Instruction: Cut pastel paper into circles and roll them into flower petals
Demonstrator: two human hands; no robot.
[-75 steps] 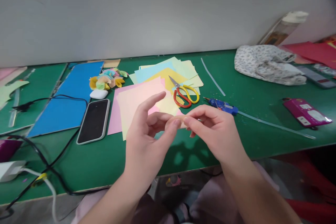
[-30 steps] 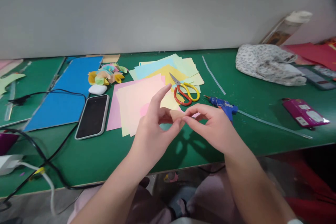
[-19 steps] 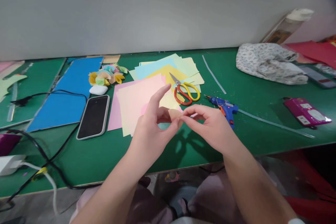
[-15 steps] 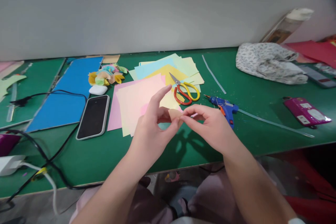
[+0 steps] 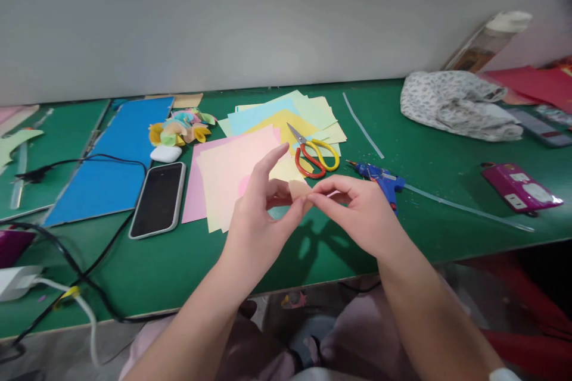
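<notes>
Between my two hands is a small peach-coloured paper piece (image 5: 298, 189), partly covered by fingers. My left hand (image 5: 263, 214) pinches it between thumb and fingers, with the index finger raised. My right hand (image 5: 353, 208) pinches its right side, fingertips touching those of the left. Just beyond the hands lie scissors (image 5: 315, 155) with one red and one yellow handle, on a stack of coloured paper sheets (image 5: 223, 172). A blue glue gun (image 5: 384, 181) rests right beside my right hand, a long clear glue stick (image 5: 465, 208) running out of its back.
A phone (image 5: 158, 199), a white case (image 5: 165, 154) and several paper flowers (image 5: 181, 128) are at the left, near a blue board (image 5: 111, 161) and black cables (image 5: 102, 256). A second glue stick (image 5: 363, 125), a patterned cloth (image 5: 456, 106) and a purple device (image 5: 521, 187) lie to the right.
Both hands stay nearly in place, still pinching the paper. The peach piece shows slightly more between the fingers. The whole view has shifted very slightly.
</notes>
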